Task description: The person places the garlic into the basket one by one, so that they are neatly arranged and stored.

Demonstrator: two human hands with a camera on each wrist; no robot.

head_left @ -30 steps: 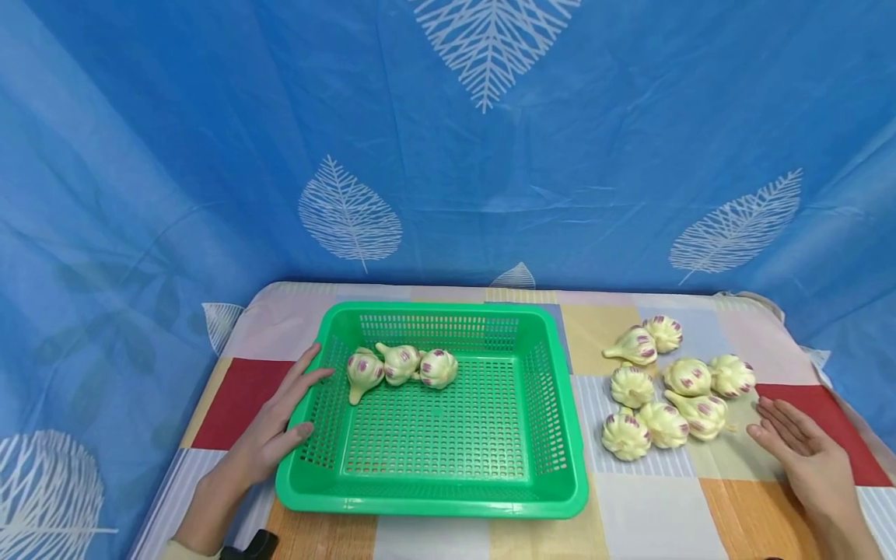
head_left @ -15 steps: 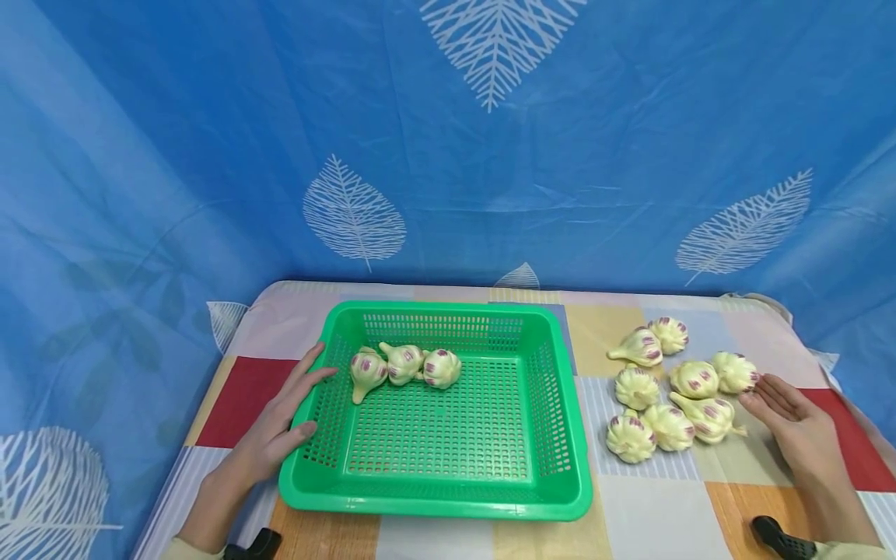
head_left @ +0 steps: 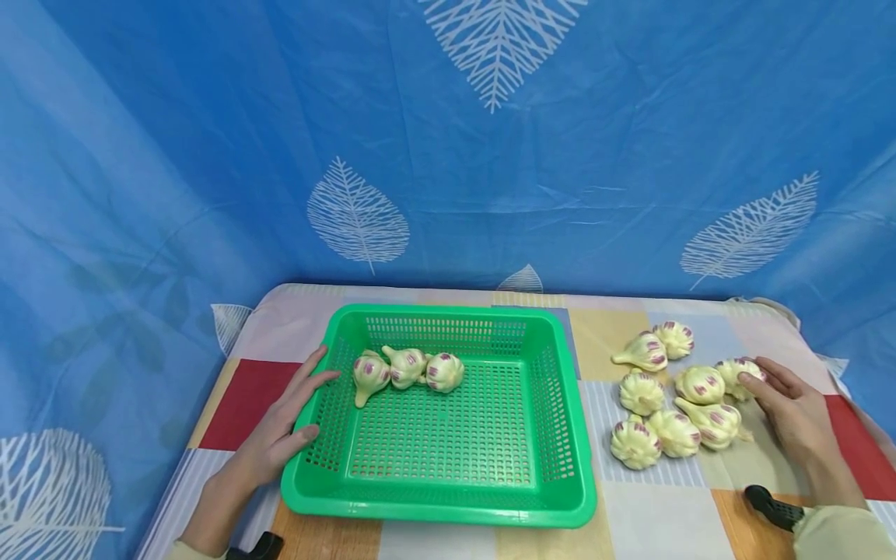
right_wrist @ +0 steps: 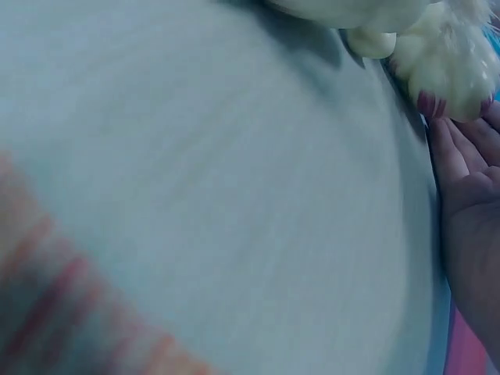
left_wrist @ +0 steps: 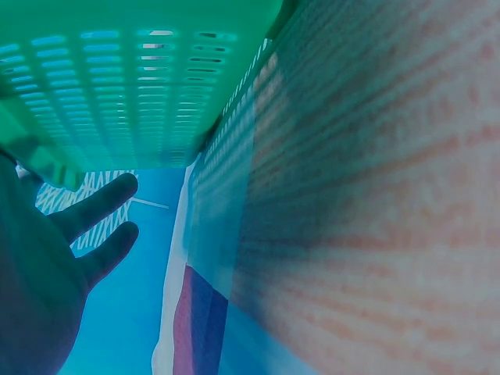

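Right hand at the right of the frame has a garlic bulb between thumb and fingers, pinched as far as I can tell, while the left hand is just spread open by the left rim of the green plastic basket, lower centre, gripping nothing. Three bulbs sit in the basket's upper left, and seven others are bunched lower right on the patchwork tablecloth, so I'd call it early days, under a third in.
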